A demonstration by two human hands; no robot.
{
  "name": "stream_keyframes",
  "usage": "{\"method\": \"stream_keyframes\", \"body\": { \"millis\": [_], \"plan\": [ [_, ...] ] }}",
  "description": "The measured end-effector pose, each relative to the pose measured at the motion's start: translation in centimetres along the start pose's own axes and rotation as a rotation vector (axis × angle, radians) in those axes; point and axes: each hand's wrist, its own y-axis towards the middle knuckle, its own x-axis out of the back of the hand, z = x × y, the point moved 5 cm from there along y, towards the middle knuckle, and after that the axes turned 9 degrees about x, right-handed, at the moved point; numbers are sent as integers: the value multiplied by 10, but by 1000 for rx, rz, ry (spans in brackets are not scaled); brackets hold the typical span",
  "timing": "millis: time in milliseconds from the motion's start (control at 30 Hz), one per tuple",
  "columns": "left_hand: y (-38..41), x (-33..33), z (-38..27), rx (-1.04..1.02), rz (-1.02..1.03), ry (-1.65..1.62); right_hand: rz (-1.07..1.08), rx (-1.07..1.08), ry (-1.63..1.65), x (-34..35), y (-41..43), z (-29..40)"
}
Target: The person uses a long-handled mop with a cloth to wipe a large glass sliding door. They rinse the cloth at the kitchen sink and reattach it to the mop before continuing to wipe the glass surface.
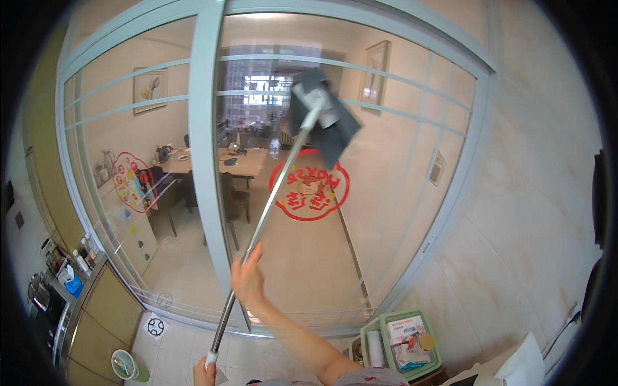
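Note:
A flat mop with a metal pole (pixel 277 193) slants up across the view. Its head, wrapped in a dark grey cloth (pixel 340 135), is at the upper part of the sliding door's right glass pane (pixel 386 193) and looks slightly blurred. Whether the cloth touches the glass cannot be told. My right hand (pixel 248 280) is closed around the middle of the pole. Lower down, my left hand (pixel 205 372) grips the pole near its white lower section, partly cut off by the picture's bottom edge. A round red sticker (pixel 309 186) is on the glass just below the mop head.
The door's pale frame (pixel 207 144) divides the panes. To the left stand a counter (pixel 91 289) with bottles and a small green bin (pixel 130 366). A green-framed storage box (pixel 410 337) is at lower right, by the tiled wall (pixel 507 217). Beyond the glass are a table and chairs.

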Motion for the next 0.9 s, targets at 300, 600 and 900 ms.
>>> {"method": "stream_keyframes", "body": {
  "millis": [300,600,900],
  "plan": [
    [43,2,-67,128,-9,-208,192,155,-126,-58,84,47],
    [105,-92,-203,-156,117,115,-240,157,-52,126,171,5],
    [123,-215,-365,-454,333,242,-505,-42,-101,389,206,-44]
  ]
}}
